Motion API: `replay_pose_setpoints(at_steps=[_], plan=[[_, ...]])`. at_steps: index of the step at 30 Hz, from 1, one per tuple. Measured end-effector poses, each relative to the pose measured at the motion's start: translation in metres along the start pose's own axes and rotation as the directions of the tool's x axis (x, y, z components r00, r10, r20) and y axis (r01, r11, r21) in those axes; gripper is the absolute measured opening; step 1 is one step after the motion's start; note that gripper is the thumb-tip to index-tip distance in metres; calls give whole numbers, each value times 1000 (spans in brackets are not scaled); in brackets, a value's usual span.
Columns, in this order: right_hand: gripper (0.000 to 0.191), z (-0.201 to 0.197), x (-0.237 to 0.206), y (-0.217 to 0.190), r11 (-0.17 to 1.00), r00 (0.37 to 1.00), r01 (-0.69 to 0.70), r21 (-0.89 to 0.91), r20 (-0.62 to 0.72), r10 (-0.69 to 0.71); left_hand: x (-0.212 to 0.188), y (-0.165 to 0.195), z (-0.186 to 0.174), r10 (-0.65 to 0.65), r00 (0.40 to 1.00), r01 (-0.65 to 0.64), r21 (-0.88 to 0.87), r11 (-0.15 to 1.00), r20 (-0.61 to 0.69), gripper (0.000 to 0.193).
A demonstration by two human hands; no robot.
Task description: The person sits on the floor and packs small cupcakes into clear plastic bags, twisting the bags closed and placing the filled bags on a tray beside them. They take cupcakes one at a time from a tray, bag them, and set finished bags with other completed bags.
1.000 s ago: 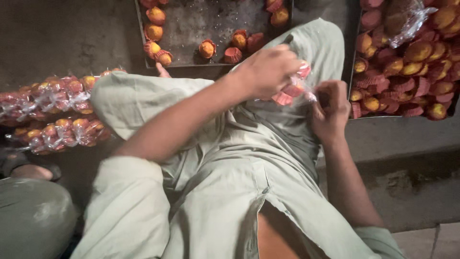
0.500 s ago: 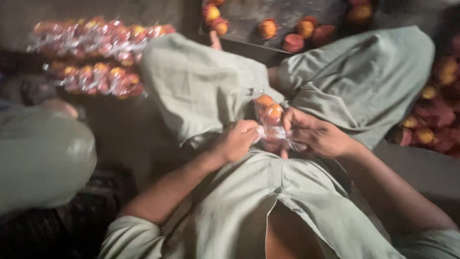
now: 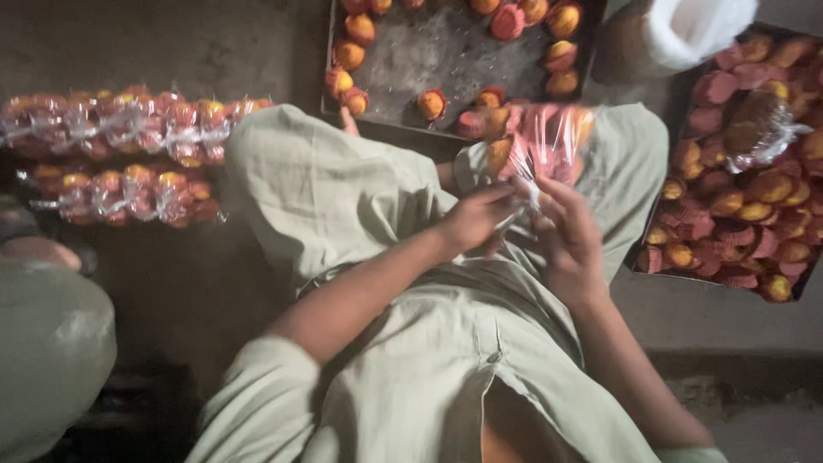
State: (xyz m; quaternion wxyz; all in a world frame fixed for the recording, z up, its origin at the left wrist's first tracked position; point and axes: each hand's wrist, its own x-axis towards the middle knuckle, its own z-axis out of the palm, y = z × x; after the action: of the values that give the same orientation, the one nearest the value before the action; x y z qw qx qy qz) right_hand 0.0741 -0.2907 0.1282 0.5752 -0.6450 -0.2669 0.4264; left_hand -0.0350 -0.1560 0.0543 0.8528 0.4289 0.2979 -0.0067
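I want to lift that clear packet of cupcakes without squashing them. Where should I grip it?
Grip the clear packet at its gathered neck, coming from below, where the left hand and right hand already pinch it. There the film bunches thin; the cakes bulge above.

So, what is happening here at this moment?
A person sitting on the floor holds a clear plastic bag of small cakes above the lap. The left hand and the right hand both grip the bag's neck, close together. A dark tray in front holds some loose cakes in red paper cups. A second tray on the right is full of them. Filled bags lie in rows on the floor at the left.
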Motion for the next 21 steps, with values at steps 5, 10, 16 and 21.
replay_pose_setpoints(at_steps=[5, 10, 16, 21], plan=[[54, -38, 28, 28, 516, 894, 296, -804, 42, -447, 47, 13, 53, 534, 832, -256, 958, 131, 149, 18], [42, -78, 18, 49, 873, 914, 144, -466, -276, -298, 74, 15, 90, 479, 774, -478, 878, 12, 415, 41], [28, -130, 5, 61, 969, 863, 106, 222, -505, 21, 117, 3, 87, 417, 745, -540, 838, -83, 521, 86], [19, -130, 19, 73, 924, 721, 156, 350, -680, 136, 119, -13, 81, 428, 735, -523, 841, -135, 526, 96]])
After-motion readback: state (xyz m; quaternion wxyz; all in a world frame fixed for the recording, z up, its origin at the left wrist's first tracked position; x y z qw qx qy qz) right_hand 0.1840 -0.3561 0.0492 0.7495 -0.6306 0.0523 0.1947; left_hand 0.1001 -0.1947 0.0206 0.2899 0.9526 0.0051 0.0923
